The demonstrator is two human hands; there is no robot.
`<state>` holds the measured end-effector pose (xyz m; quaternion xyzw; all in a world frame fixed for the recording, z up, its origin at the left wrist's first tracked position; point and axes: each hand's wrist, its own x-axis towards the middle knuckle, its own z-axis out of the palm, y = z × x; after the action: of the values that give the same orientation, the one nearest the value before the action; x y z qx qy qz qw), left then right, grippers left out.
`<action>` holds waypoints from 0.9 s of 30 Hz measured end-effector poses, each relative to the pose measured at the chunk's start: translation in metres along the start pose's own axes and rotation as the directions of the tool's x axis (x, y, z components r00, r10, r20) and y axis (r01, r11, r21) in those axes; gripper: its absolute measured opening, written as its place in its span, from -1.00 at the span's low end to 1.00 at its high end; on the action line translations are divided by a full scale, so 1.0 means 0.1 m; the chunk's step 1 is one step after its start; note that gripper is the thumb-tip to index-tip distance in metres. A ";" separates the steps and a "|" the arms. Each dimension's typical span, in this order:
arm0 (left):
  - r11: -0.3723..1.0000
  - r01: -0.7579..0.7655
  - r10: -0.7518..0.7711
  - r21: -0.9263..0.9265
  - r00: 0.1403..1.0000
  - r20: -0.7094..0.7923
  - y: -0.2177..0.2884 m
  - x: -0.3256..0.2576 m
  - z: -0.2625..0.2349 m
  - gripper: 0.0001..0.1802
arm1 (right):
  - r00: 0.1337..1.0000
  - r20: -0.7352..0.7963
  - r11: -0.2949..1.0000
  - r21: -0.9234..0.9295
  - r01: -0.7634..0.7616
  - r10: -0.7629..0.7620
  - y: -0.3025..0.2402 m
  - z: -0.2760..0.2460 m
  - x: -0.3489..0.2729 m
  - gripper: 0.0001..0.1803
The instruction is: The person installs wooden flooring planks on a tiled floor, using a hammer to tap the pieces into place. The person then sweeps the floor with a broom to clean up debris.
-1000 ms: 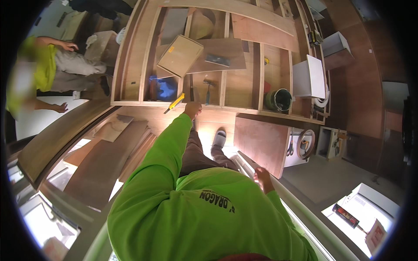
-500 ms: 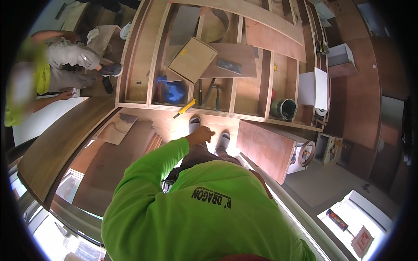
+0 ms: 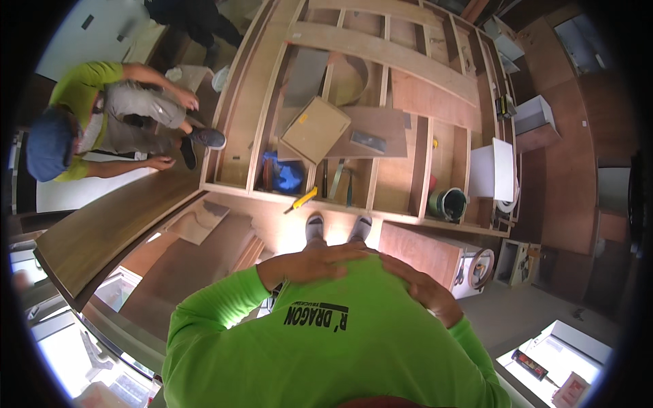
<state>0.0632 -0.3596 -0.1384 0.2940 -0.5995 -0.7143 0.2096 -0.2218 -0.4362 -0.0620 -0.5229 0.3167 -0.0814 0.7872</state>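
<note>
Head view: both hands rest on the bright green long-sleeved shirt.
Left hand point(image 3: 320, 262) and right hand point(image 3: 425, 289) lie flat, fingers spread, empty; yellow utility knife point(image 3: 301, 200) lies untouched on the large plywood frame point(image 3: 381, 51).

Below me lies a large plywood frame point(image 3: 381, 51) with open compartments. In it I see a square plywood panel point(image 3: 315, 129), a blue bag point(image 3: 284, 175), a green bucket point(image 3: 447, 202) and a hammer point(image 3: 348, 183). A yellow utility knife point(image 3: 300, 200) rests on its near rail. A crouching co-worker point(image 3: 102, 122) is off to my left.
</note>
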 end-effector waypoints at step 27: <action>0.411 0.330 -0.878 -0.850 0.393 -0.272 -2.64 0.18 1.42 -0.59 | 0.810 -0.006 0.759 -0.344 -0.553 0.587 1.33 -2.84 -0.99 -0.71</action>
<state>-0.0316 -0.2162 -0.3845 0.6544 0.0073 -0.7284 0.2028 -0.4920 -0.5511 -0.2091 -0.5289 0.4290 0.2428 0.6908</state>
